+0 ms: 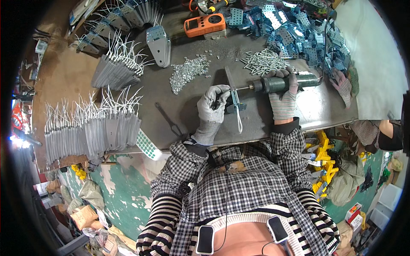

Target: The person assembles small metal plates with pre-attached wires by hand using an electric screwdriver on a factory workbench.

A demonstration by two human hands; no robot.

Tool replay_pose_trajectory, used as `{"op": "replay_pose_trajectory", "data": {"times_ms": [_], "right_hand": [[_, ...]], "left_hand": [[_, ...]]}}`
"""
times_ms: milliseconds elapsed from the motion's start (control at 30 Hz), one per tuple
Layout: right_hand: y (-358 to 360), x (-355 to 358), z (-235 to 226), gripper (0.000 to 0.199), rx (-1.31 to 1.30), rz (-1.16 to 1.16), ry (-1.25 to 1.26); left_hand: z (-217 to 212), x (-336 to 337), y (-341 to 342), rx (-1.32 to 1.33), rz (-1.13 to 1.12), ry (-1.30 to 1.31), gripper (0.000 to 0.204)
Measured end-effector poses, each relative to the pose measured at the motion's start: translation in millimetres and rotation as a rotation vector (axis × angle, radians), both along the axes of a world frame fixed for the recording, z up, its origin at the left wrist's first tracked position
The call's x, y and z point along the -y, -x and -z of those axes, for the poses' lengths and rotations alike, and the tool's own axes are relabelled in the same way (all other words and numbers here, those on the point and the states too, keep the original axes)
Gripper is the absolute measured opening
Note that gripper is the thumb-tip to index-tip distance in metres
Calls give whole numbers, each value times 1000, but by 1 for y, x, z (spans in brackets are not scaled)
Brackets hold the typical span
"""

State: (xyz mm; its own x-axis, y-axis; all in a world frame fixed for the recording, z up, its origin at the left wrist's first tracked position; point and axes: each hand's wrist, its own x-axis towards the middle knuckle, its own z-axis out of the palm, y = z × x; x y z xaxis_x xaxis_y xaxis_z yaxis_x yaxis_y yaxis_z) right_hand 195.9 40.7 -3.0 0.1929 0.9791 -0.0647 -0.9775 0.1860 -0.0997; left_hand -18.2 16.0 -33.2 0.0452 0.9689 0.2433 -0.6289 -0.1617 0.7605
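Both my hands wear pale work gloves. My left hand (212, 106) is closed round a thin grey metal plate (231, 79), held on edge above the bench; a white wire loop (239, 124) hangs from its lower end. In my right hand (283, 98) is a dark electric screwdriver (268, 85), gripped level and aimed left. Its shaft reaches to the plate; whether a screw sits at the tip is hidden. Close by on the bench are a pile of small shiny nuts (185, 73), a heap of screws (265, 61) and a dark flat wrench-like tool (165, 116).
Stacked grey plates with white wires (92, 134) fill the left side. Blue-filmed perforated metal parts (294, 34) are heaped at the back right. An orange meter (205, 24) stands at the back. Another glove (341, 87) is at the right; whether a hand fills it is unclear.
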Motion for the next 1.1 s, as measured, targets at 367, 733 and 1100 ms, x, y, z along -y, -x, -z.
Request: {"op": "replay_pose_trajectory", "data": {"times_ms": [367, 733, 1100], "right_hand": [[3, 3, -2, 32, 10, -7, -57], [21, -15, -32, 20, 110, -25, -175], [27, -24, -58, 45, 474, -140, -261]], "left_hand": [[-32, -1, -16, -244, -97, 169, 15], [-32, 8, -24, -612, -336, 372, 28], [-69, -7, 15, -1501, -229, 30, 22]]}}
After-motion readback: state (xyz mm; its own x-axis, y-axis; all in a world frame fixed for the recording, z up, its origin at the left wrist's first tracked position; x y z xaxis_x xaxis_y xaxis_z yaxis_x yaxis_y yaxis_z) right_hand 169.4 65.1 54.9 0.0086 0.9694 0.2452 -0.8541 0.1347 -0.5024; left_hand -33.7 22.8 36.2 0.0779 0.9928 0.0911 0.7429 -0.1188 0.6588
